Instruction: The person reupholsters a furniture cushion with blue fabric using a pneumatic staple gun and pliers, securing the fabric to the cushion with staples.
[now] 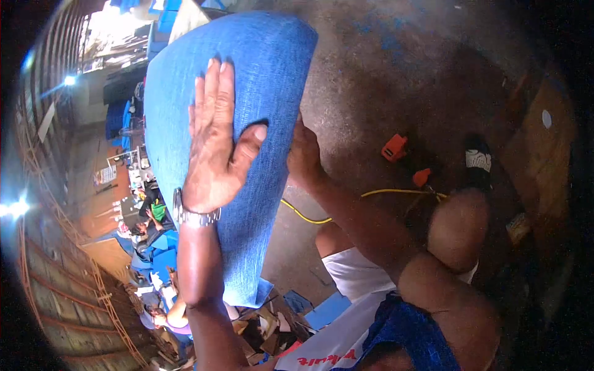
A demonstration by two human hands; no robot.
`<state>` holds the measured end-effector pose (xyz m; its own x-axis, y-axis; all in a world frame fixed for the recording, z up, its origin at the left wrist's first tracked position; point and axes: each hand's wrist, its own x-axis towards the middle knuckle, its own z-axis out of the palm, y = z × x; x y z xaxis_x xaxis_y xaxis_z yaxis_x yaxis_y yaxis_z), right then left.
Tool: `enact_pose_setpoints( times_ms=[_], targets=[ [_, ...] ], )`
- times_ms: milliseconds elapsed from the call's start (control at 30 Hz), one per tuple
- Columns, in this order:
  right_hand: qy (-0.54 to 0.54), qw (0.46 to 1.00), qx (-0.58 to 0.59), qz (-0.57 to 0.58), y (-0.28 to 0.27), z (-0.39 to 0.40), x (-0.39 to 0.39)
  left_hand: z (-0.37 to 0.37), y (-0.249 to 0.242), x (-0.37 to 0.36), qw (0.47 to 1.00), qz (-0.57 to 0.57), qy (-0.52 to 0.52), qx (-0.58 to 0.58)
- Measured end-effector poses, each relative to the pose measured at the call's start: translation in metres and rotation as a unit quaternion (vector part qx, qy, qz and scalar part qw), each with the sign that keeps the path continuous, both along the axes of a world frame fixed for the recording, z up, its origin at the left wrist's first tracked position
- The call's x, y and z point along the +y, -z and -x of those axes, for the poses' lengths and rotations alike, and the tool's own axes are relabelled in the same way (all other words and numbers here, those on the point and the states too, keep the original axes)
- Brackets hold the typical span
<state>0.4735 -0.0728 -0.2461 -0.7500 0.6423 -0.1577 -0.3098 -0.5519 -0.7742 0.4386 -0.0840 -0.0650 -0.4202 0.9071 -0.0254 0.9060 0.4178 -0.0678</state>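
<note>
A large curved piece covered in blue woven fabric [266, 74] stands in front of me, filling the upper middle of the view. Flat on its face rests my left hand [216, 142], fingers stretched upward and thumb spread out, with a metal watch on the wrist. My right hand [304, 154] grips the right edge of this blue fabric-covered piece. Its fingertips are hidden behind that edge. At the bottom, a loose flap of the fabric hangs down.
On the concrete floor to the right lie an orange object [394, 148], a smaller orange piece [422, 178] and a yellow cord [396, 191]. Scraps and a flat blue piece [328, 311] lie below. Other people [148, 216] are at the left among blue materials.
</note>
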Motion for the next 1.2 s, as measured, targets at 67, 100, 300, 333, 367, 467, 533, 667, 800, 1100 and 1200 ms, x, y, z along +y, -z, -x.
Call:
enact_pose_setpoints(
  times_ms=[67, 100, 300, 333, 367, 467, 533, 667, 800, 1100, 1200],
  targets=[
    [-0.005, 1.0, 0.0, -0.007, 0.008, 0.005, -0.003, -0.001, 0.002, 0.0, 1.0, 0.01, 0.003, 0.005],
    [-0.039, 0.999, 0.003, 0.026, 0.014, 0.006, -0.004, -0.003, 0.0, -0.001, 1.0, 0.014, -0.006, 0.005],
    [0.0, 0.976, 0.087, 0.198, -0.004, -0.007, -0.008, -0.007, 0.002, -0.007, 0.998, -0.01, 0.064, 0.018],
    [0.0, 0.976, 0.07, 0.207, -0.017, -0.02, -0.009, -0.005, 0.006, -0.012, 0.995, -0.031, 0.093, 0.015],
    [-0.025, 0.969, 0.007, 0.245, -0.028, -0.033, -0.007, -0.003, 0.008, -0.014, 0.991, -0.039, 0.121, 0.036],
    [-0.064, 0.975, 0.084, 0.197, -0.002, -0.034, -0.026, -0.016, 0.004, -0.022, 0.989, -0.015, 0.114, 0.09],
    [-0.055, 0.962, 0.127, 0.234, -0.011, -0.043, -0.025, -0.024, 0.002, -0.025, 0.992, 0.019, 0.087, 0.089],
    [-0.016, 0.985, 0.127, 0.12, 0.03, -0.023, -0.035, -0.052, 0.009, -0.018, 0.971, 0.129, 0.052, 0.192],
    [-0.038, 0.977, 0.161, 0.138, 0.037, -0.019, -0.032, -0.079, 0.026, -0.023, 0.915, 0.274, 0.033, 0.295],
    [-0.107, 0.975, 0.169, 0.101, 0.039, -0.034, -0.011, -0.091, 0.052, -0.047, 0.798, 0.474, 0.065, 0.366],
    [-0.146, 0.976, 0.144, 0.067, 0.037, -0.038, 0.0, -0.096, 0.049, -0.061, 0.784, 0.488, 0.078, 0.377]
  ],
)
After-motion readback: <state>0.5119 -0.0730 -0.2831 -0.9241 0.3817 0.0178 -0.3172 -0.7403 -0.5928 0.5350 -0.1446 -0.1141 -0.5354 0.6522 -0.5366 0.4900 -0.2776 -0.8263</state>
